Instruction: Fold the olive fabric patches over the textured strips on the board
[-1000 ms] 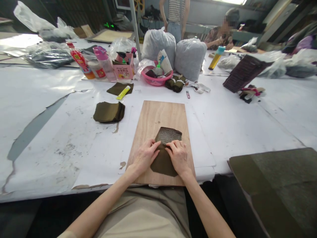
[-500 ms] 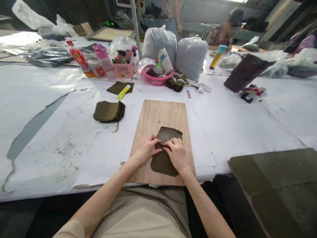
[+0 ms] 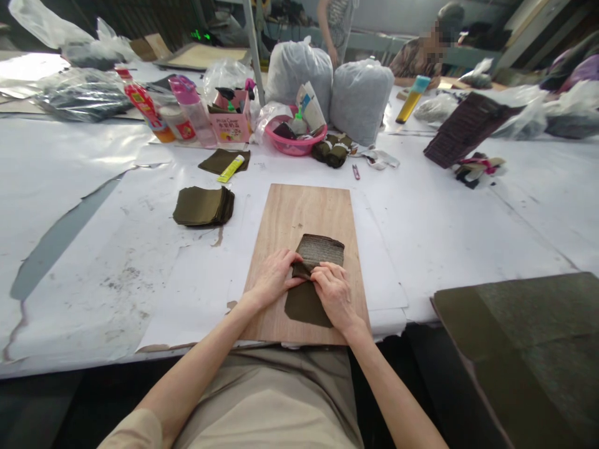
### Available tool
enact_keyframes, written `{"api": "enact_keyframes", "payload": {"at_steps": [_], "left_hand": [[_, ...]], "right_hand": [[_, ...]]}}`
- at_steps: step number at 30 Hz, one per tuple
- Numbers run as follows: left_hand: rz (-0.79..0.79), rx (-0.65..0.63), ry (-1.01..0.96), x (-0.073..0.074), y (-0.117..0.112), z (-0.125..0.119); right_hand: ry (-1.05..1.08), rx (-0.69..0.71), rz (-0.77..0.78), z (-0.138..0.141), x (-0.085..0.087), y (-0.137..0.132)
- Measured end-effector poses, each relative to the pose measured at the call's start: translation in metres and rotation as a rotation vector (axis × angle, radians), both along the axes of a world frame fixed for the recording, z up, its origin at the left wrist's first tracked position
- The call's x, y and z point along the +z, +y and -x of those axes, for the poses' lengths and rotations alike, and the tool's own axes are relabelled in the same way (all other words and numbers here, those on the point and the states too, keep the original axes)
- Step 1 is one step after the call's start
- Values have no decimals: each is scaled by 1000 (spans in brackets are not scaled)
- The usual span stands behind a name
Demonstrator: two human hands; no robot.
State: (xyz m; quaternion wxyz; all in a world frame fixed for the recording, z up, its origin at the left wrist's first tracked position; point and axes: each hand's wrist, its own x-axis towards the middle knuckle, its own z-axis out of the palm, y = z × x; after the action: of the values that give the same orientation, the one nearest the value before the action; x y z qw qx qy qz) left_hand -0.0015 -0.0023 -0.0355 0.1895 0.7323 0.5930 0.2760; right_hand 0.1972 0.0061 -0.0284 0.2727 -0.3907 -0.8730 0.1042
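On a wooden board [image 3: 304, 209] in front of me lie dark olive fabric pieces, one partly over another. The upper fabric piece [image 3: 322, 249] has a greyish, ribbed face; the lower fabric piece [image 3: 306, 305] is plain with cut corners. My left hand [image 3: 276, 274] pinches the left end of the edge between them, thumb below and fingers above. My right hand [image 3: 332, 287] has its bent fingers closed on the same edge at the middle and right. A stack of olive fabric pieces [image 3: 202, 207] sits left of the board.
A yellow tube [image 3: 231, 169] rests on an olive cloth [image 3: 213, 160]. Behind stand a pink basin [image 3: 294, 146], bottles, a pink box [image 3: 231, 125] and stuffed bags [image 3: 299, 72]. Small snips [image 3: 356, 172] lie beyond the board. Large olive sheets [image 3: 524, 337] are at the right. Two people are across the table.
My fingers have shifted slightly along the edge, and the left end of the upper fabric is now lifted and folded a little more. The view has tilted slightly.
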Motion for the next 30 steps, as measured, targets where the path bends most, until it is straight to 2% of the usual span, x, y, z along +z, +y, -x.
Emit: {"api": "enact_keyframes", "payload": {"at_steps": [4,9,13,22,26,30], "left_hand": [[6,56,-37,-1,-1,-3],[-36,-89,-11,1,-3,-4],[-24,-98,-40,0,-1,-3],[-85,-98,-44,2,-10,-5],[-67,-220,-35,4,-14,-8],[-32,-181,-70,4,-14,-9]], "right_hand": [[-5,-34,15,0,-2,1],[-92,-58,46,-2,3,4],[-180,-60,65,-9,9,14],[-180,114,63,-8,13,36],[-165,84,60,-12,9,40],[-171,14,52,-28,5,42]]}}
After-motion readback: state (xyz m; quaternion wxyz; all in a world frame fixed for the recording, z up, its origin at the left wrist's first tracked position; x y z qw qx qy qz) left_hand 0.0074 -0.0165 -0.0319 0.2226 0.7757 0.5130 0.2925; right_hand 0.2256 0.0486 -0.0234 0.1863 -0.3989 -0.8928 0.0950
